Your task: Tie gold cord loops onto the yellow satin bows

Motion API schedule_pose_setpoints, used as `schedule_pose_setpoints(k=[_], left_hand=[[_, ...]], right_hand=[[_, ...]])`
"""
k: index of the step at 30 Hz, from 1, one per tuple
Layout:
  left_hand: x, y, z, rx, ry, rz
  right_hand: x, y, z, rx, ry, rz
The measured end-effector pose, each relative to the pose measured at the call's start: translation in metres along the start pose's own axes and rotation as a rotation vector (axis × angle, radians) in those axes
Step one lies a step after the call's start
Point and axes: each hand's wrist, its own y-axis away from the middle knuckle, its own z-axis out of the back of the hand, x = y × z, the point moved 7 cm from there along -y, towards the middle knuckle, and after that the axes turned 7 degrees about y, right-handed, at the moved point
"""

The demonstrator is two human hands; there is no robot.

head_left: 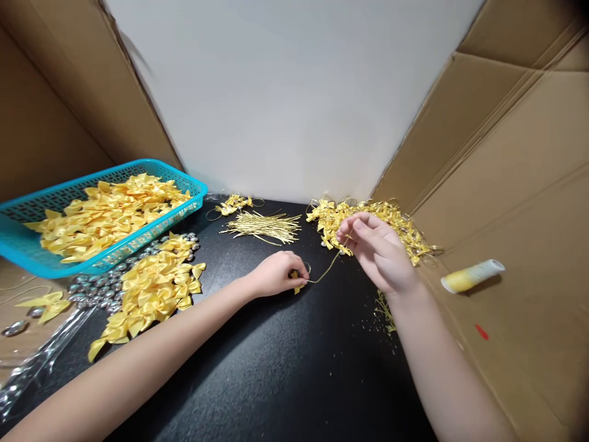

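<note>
My left hand (278, 274) pinches a small yellow ribbon bow (297, 288) low over the black table; the fingers cover most of it. From the bow a thin gold cord (327, 271) runs up to the right. My right hand (380, 250) holds the cord's other end between thumb and fingertips, raised above the table. Behind the hands lies a bundle of cut gold cords (267, 227). A heap of yellow bows with gold loops (334, 222) spreads just behind my right hand.
At left stands a blue basket (202, 190) of yellow bows. Before it lie loose bows (151, 294) and silver beads (99, 288). Cord scraps (385, 310) are near my right forearm. Cardboard walls (519, 159) flank the table, with a yellow-white tube (473, 276) at right.
</note>
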Motion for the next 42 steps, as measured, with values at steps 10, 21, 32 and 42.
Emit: schedule_pose_setpoints(k=[10,21,32,42], left_hand=[[0.015,0.016,-0.003,-0.071,-0.017,0.052],[-0.029,-0.003,0.015,-0.198,0.306,-0.072],[0.018,0.002,0.014,-0.423,1.481,0.087],[0.022,0.021,0.004,-0.533,1.078,0.205]], right_hand=[[0.01,-0.018,0.028,-0.061,-0.238,0.1],[0.015,-0.019,0.013,-0.001,-0.162,0.109],[-0.053,-0.017,0.05,-0.211,0.06,0.035],[-0.075,0.029,-0.019,0.142,0.35,0.007]])
